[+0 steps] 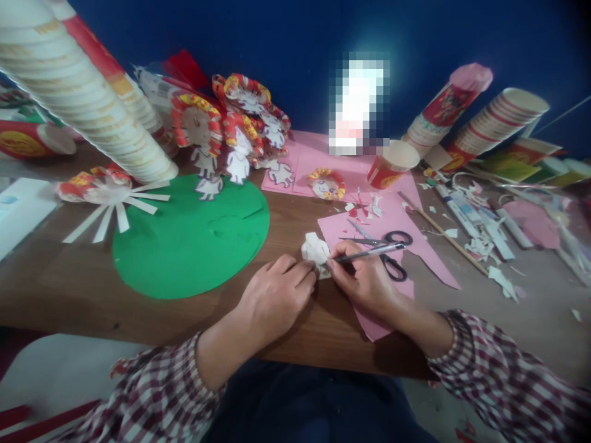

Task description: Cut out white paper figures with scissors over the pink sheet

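Paper piece [315, 248] lies on the brown surface [289, 224], where the curled fingers of the left hand [277, 295] hold its edge, seemingly for steadiness, while the right hand [369, 283] grips the pen [376, 250] near its tip, probably for control.

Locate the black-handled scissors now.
Head view, right of centre: the black-handled scissors lie on the pink paper, just beyond the right hand holding a pen.

So there's a small white paper cutout [316, 248] with an uneven edge just below the frame's center, partly covered. Slim silvery pen [373, 251] sits slanted right of it, dark end up to the right, point down by the paper.
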Demonstrator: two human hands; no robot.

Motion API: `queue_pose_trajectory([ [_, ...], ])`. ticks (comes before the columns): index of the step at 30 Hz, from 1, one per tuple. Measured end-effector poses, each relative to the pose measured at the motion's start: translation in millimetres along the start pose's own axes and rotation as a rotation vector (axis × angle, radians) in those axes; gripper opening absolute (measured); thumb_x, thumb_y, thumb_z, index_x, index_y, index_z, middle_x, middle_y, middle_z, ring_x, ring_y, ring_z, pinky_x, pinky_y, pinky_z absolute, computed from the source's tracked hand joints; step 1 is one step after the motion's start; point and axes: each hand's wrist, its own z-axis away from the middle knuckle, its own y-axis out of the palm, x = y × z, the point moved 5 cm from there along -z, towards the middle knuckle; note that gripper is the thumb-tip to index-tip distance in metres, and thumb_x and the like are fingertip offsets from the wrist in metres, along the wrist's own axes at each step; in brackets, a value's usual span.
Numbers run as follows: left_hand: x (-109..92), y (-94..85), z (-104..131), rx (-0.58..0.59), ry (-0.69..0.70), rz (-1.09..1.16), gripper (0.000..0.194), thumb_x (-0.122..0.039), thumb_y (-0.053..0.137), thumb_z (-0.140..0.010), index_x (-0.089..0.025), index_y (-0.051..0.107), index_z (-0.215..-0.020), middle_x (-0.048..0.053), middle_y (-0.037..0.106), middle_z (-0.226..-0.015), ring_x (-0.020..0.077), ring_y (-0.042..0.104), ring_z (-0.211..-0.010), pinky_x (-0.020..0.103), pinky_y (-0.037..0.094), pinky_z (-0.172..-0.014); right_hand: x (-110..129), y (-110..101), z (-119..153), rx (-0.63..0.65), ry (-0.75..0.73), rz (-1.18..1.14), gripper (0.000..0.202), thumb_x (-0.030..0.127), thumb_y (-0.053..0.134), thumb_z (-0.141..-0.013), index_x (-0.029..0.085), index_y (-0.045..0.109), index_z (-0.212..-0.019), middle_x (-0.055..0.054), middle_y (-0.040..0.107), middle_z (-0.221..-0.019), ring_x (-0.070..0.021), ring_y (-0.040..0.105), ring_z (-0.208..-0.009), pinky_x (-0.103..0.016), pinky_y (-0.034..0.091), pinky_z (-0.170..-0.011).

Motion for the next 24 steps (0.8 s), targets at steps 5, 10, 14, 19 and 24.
queue_pose_trajectory([
  [5,-0.1,-1.1,0.1,-0.032,0.008,-0.011,0.025,-0.023,0.042,-0.087,-0.017,0.059,-0.105,0.008,0.061,-0.109,0.0214,0.051,-0.091,0.035,0.046,-0.07,0.0,-0.3,-0.7,0.003,-0.003,0.009,0.005,0.017,0.048,-0.084,0.019,0.049,-0.079,-0.001,0.057,-0.072,-0.0148,0.052,-0.063,-0.026,0.04,-0.06],
  [10,-0.4,-1.1,-0.1,-0.026,0.008,-0.01,0.024,-0.02,0.043,-0.087,-0.016,0.059,-0.104,0.009,0.061,-0.107,0.0207,0.051,-0.09,0.034,0.046,-0.071,0.1,0.2,-0.5,0.021,-0.001,0.028,0.005,0.017,0.048,-0.084,0.019,0.049,-0.079,-0.001,0.057,-0.07,-0.0152,0.053,-0.063,-0.026,0.04,-0.06],
  [14,0.2,-0.4,0.5,-0.014,0.004,-0.011,0.025,-0.021,0.042,-0.087,-0.017,0.059,-0.105,0.008,0.061,-0.109,0.0218,0.051,-0.091,0.035,0.046,-0.071,0.8,0.0,-0.6,0.022,-0.003,0.034,0.006,0.017,0.048,-0.084,0.019,0.049,-0.079,-0.001,0.056,-0.07,-0.0151,0.052,-0.062,-0.026,0.04,-0.06],
  [19,0.5,0.3,0.5,0.001,-0.001,-0.005,0.025,-0.02,0.043,-0.087,-0.017,0.058,-0.106,0.006,0.061,-0.109,0.0219,0.051,-0.09,0.035,0.047,-0.07,1.6,1.1,-0.2,0.042,-0.001,0.028,0.008,0.016,0.047,-0.083,0.019,0.048,-0.077,0.0,0.054,-0.068,-0.0146,0.051,-0.062,-0.026,0.039,-0.06],
  [24,0.3,0.6,0.4,0.008,0.001,-0.001,0.024,-0.02,0.043,-0.087,-0.017,0.058,-0.105,0.007,0.061,-0.109,0.022,0.051,-0.091,0.035,0.046,-0.071,1.0,1.2,0.3,0.047,0.007,0.017,0.007,0.017,0.046,-0.084,0.019,0.048,-0.077,0.0,0.054,-0.068,-0.0142,0.051,-0.06,-0.025,0.039,-0.059],
])
